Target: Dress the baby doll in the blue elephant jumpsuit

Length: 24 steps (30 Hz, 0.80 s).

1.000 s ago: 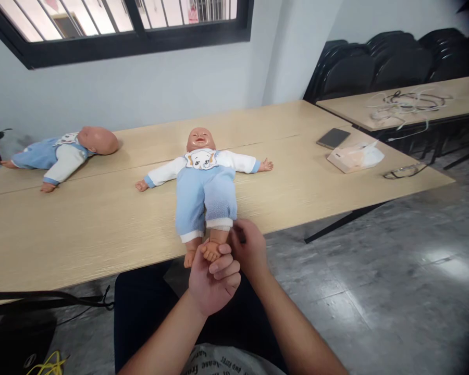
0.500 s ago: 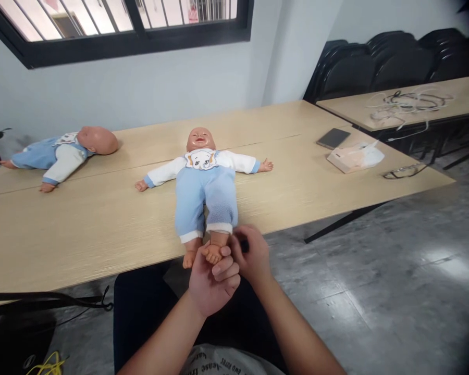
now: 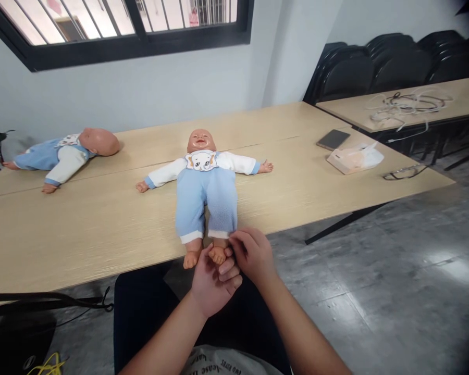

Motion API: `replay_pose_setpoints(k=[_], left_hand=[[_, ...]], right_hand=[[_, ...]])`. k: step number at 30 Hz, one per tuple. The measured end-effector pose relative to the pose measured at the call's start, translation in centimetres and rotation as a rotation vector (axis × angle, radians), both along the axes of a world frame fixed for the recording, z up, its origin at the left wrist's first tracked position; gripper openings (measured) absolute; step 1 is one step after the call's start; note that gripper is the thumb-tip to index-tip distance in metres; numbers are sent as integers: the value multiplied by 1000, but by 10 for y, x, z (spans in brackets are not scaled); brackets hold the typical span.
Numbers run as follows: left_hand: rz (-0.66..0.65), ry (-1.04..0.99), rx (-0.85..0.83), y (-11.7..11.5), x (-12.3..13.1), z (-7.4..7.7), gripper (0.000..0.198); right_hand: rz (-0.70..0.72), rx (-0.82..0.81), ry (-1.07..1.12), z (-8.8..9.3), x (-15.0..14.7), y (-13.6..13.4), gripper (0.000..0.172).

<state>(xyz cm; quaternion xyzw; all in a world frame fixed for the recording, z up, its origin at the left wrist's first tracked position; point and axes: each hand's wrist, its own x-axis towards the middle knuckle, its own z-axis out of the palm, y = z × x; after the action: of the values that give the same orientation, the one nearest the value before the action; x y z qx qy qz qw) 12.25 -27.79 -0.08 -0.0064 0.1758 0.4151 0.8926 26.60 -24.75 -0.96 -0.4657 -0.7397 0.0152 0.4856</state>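
Observation:
A baby doll (image 3: 206, 192) in light blue trousers and a white-sleeved top with an elephant bib lies on its back, arms spread, feet toward me at the table's front edge. My left hand (image 3: 214, 284) cups one doll foot (image 3: 218, 254) from below, fingers curled around it. At the white trouser cuff (image 3: 221, 234) of that same leg, my right hand (image 3: 255, 256) has its thumb and forefinger pinched on the outer side of the hem. The doll's other foot (image 3: 191, 259) rests free beside my left hand.
A second baby doll (image 3: 72, 151) lies at the left on the wooden table (image 3: 82, 229). To the right are a dark phone (image 3: 333, 138), a tissue pack (image 3: 354, 158) and eyeglasses (image 3: 404, 172). White cables (image 3: 408, 104) lie on another table, with stacked black chairs (image 3: 347, 70) behind.
My right hand has shifted slightly up and closed its fingers at the trouser cuff. The cuff sits a little lower on the ankle. My left hand keeps its hold on the foot.

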Motion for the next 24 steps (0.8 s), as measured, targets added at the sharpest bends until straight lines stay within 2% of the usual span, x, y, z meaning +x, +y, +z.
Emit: replay_pose_setpoints(k=[3, 5, 6, 8, 10, 11, 13, 16, 18, 21, 24], left_hand=[[0, 154, 69, -2, 0, -14, 41], [28, 333, 243, -7, -11, -29, 48], [52, 439, 367, -9, -21, -38, 56], [-40, 651, 590, -15, -49, -55, 74], [-58, 745, 630, -20, -83, -65, 80], [-13, 769, 600, -21, -99, -66, 81], [115, 843, 498, -21, -123, -61, 73], [198, 1038, 424, -15, -134, -38, 53], [196, 1133, 408, -11, -128, -18, 59], [244, 1138, 328, -6, -112, 8, 76], [201, 1072, 342, -2, -98, 23, 69]], right_hand=[[10, -129, 116, -6, 1, -4, 10], [-16, -169, 172, -9, 3, -9, 20], [-28, -172, 183, -11, 4, -12, 25], [-27, -177, 187, -14, 6, -21, 31], [-2, -203, 196, -16, 7, -31, 34], [13, -224, 209, -16, 7, -36, 36], [31, -283, 257, -15, 4, -42, 45], [46, -399, 353, -10, -7, -44, 59], [61, -456, 387, -6, -14, -40, 64], [69, -498, 388, 0, -23, -30, 63], [61, -528, 379, 3, -27, -20, 60]])
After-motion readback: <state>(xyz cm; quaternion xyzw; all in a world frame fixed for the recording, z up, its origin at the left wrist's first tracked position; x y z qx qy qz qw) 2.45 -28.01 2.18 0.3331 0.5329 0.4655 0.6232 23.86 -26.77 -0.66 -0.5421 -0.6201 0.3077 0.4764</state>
